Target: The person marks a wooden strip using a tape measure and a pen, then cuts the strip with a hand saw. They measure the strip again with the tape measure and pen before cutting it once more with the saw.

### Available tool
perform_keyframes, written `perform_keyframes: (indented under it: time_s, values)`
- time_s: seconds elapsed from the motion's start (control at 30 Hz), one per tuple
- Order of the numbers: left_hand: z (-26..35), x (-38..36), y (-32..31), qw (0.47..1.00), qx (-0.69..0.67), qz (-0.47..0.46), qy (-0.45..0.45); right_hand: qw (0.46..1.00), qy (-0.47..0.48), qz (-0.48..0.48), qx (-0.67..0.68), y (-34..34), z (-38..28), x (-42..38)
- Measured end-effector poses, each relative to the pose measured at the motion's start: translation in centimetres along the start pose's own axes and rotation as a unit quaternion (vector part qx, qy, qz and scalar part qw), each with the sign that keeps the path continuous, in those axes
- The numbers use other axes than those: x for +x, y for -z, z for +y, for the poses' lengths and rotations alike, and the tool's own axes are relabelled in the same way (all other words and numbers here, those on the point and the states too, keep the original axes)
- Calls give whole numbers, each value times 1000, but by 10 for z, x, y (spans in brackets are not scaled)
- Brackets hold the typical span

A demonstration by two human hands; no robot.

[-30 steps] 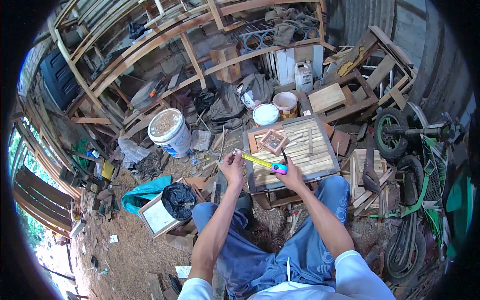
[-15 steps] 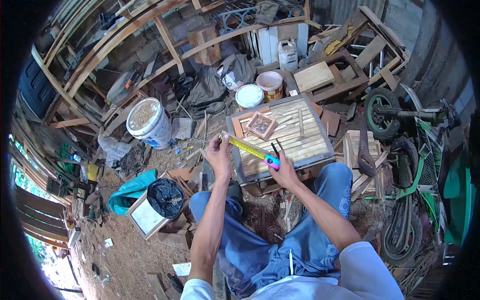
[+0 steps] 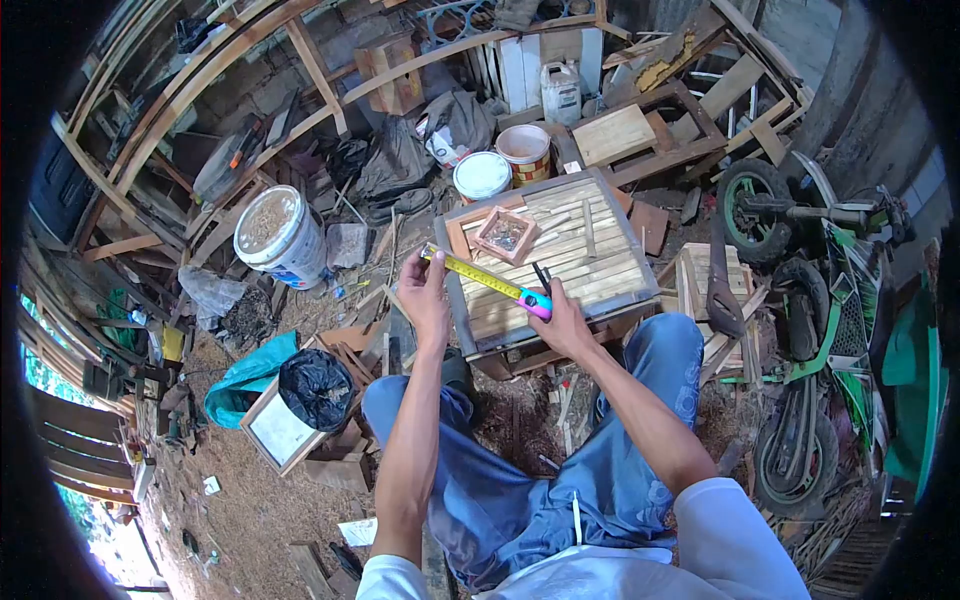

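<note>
A tape measure (image 3: 536,304) with a blue and pink case sits in my right hand (image 3: 563,325), which also has a dark, pen-like stick (image 3: 543,277) poking up from between the fingers. Its yellow blade is pulled out to the left, and my left hand (image 3: 425,297) pinches the free end. The blade hangs over the near left part of a slatted wooden table (image 3: 600,265). On that table lies a small square wooden box (image 3: 505,235) with little bits inside, too small to name. A thin wooden strip (image 3: 588,228) rests on the slats to its right.
Buckets stand beyond the table, one a white-lidded bucket (image 3: 481,176). A larger bucket (image 3: 280,238) is at the left. A black bag (image 3: 318,388) sits in a box by my left knee. A green motorbike (image 3: 840,290) stands at the right, near a handsaw (image 3: 722,290).
The whole scene has shifted slightly left and up as my head moved. Both hands still hold the tape stretched out; its blade now faces the camera more at the left end.
</note>
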State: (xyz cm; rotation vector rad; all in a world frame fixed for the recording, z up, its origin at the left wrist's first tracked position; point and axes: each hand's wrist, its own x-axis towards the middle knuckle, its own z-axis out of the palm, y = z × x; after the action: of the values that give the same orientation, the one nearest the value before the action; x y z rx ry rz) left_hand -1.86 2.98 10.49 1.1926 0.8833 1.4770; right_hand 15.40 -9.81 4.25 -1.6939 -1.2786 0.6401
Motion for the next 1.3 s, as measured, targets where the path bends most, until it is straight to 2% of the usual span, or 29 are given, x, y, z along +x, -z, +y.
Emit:
perform_keyframes:
  time_s: [0.1,0.3,0.33,0.43,0.47,0.57,0.67,0.83,0.9,1.3]
  values:
    - [-9,-8,3,999,40,-28,-2,1000,-7,0,-9,-5,3,2]
    - [-41,-39,-9,990,50,-68,111,1000,6,0,-20,-7,3,4]
    - [-55,-38,-4,984,87,-103,118,1000,9,-3,-21,-8,5,4]
    - [-72,-43,-6,984,55,-93,144,999,15,-4,-52,-11,6,7]
    - [-74,-48,-8,978,-38,-81,186,998,17,-3,-68,-12,6,8]
    - [-78,-47,-9,979,-39,-68,188,994,12,-23,-108,-11,2,8]
    - [-61,-41,-14,982,-11,-39,185,997,6,-10,-82,-4,-22,7]
    - [-8,-35,-21,990,-9,-51,134,997,65,9,-41,11,-56,1]
    - [5,-36,-19,990,-2,-69,121,998,51,-9,-24,18,-71,-5]
    - [32,-37,-14,989,-8,-94,114,993,109,-24,-24,22,-95,-17]
